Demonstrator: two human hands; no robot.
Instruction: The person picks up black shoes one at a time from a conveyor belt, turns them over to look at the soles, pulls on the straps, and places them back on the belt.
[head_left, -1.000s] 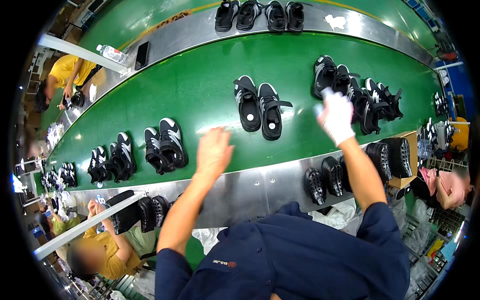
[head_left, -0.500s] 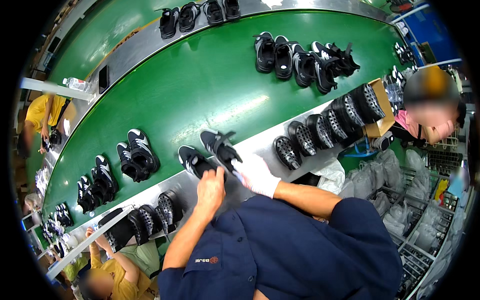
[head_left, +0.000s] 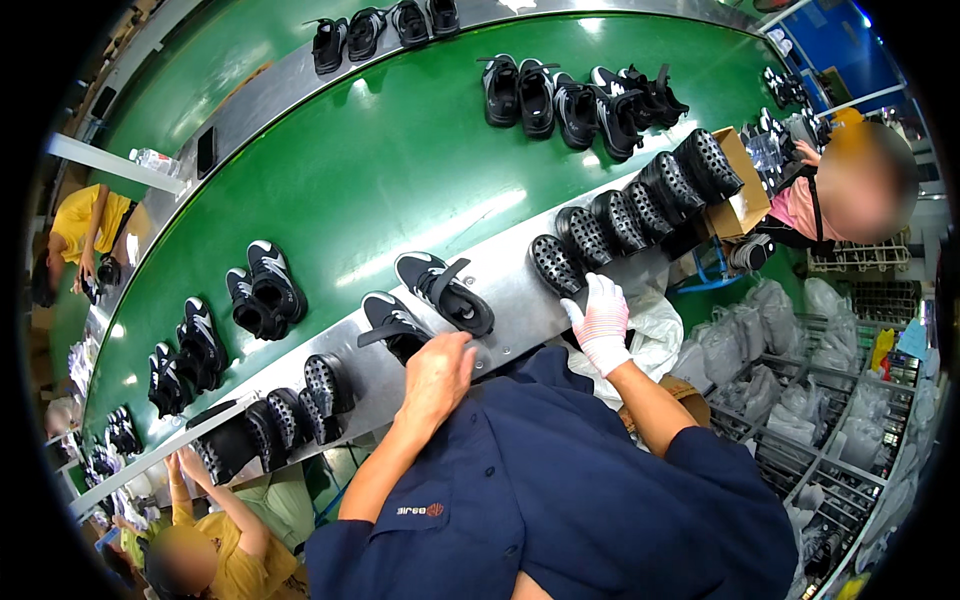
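Observation:
Two black-and-grey strap sneakers lie side by side across the metal bench edge in front of me. The heel end of the left sneaker point(head_left: 392, 322) is behind my left hand point(head_left: 438, 375), which is bare with curled fingers; what they hold is hidden. Its strap sticks out to the left. Just beyond my left fingertips lies the right sneaker point(head_left: 442, 290), its strap raised and its opening toward me. My right hand point(head_left: 602, 325), in a white striped glove, closes on the near end of a black perforated shoe form point(head_left: 556, 264), first in a row.
More perforated forms point(head_left: 645, 208) run to a cardboard box point(head_left: 742, 185) at right; others point(head_left: 300, 415) stand left. Sneakers point(head_left: 265, 290) sit along the green surface point(head_left: 370, 180). People work at left and right. Bagged items fill a rack point(head_left: 810, 400) at lower right.
My right hand has left the right sneaker and moved right to the perforated form. My left hand has shifted slightly right and down. The left sneaker's strap now sticks out leftward.

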